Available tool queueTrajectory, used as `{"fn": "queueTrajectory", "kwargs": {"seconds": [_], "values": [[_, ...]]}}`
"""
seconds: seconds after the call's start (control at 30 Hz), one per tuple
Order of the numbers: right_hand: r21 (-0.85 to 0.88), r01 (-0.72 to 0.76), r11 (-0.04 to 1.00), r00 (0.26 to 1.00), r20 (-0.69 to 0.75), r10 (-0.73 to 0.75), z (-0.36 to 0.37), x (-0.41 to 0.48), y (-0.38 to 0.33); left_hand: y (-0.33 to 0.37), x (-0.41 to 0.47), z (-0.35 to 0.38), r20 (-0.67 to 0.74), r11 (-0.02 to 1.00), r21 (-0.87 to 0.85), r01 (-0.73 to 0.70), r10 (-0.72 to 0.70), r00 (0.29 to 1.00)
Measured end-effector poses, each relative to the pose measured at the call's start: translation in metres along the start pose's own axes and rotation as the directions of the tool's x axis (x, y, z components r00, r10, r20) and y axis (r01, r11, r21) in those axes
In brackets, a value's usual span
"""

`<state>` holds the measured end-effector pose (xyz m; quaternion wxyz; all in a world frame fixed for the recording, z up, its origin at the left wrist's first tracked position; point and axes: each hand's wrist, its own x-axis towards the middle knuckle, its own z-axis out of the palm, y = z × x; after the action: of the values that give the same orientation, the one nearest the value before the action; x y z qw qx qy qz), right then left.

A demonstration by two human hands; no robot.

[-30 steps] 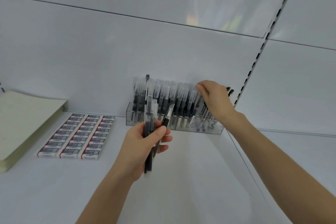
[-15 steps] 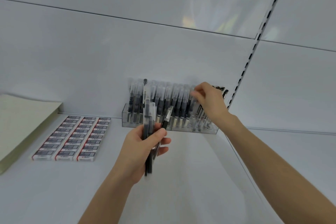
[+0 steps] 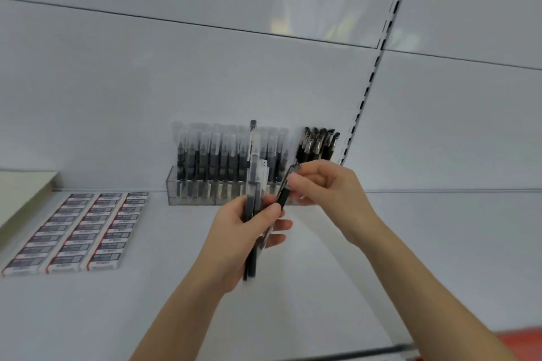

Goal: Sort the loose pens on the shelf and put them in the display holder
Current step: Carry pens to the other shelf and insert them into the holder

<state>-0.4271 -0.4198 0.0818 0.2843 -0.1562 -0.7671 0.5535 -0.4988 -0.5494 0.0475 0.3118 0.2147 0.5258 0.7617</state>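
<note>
Left hand [image 3: 246, 231]: fingers curled round a bundle of pens [image 3: 252, 182], upright, in front of the holder [image 3: 176, 192]. Right hand [image 3: 328, 193]: fingertips pinch the top of one tilted dark pen [image 3: 284, 199]; its lower end sits under the left thumb. Holder is clear, at the back of the shelf [image 3: 146, 302], touching the wall [image 3: 117, 97], full of upright pens. Eraser boxes [image 3: 76, 231] lie in rows at left.

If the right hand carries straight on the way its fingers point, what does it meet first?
Its fingers point left. The right hand pinches the slanted black pen; going on, it would probably meet the upright bundle of clear-barrelled pens gripped by the left hand, though depth is unclear.
</note>
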Motion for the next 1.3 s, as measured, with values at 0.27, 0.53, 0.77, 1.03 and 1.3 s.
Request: {"fn": "queueTrajectory", "kwargs": {"seconds": [0.27, 0.53, 0.77, 1.03, 1.3], "values": [[-0.022, 0.086, 0.996, 0.865, -0.494, -0.086, -0.073, 0.038, 0.000, -0.002, 0.004, -0.004, -0.040, 0.992, 0.126, 0.006, 0.000, 0.999], [-0.339, 0.078, 0.937, 0.902, -0.378, -0.211, -0.062, 0.067, 0.011, 0.001, -0.001, -0.007, 0.001, 0.986, 0.168, -0.010, 0.010, 1.000], [-0.448, 0.088, 0.890, 0.913, -0.321, -0.252, -0.058, 0.081, 0.012, 0.004, -0.005, -0.011, 0.003, 0.989, 0.151, 0.010, -0.011, 1.000], [-0.497, 0.048, 0.866, 0.941, -0.269, -0.206, -0.058, 0.085, 0.009, 0.003, -0.007, -0.008, 0.022, 0.993, 0.113, 0.036, -0.039, 0.999], [-0.560, -0.086, 0.824, 0.979, -0.202, -0.034, -0.051, 0.079, 0.034, 0.002, -0.010, -0.007, 0.071, 0.986, 0.168, -0.012, 0.000, 0.997]]}}
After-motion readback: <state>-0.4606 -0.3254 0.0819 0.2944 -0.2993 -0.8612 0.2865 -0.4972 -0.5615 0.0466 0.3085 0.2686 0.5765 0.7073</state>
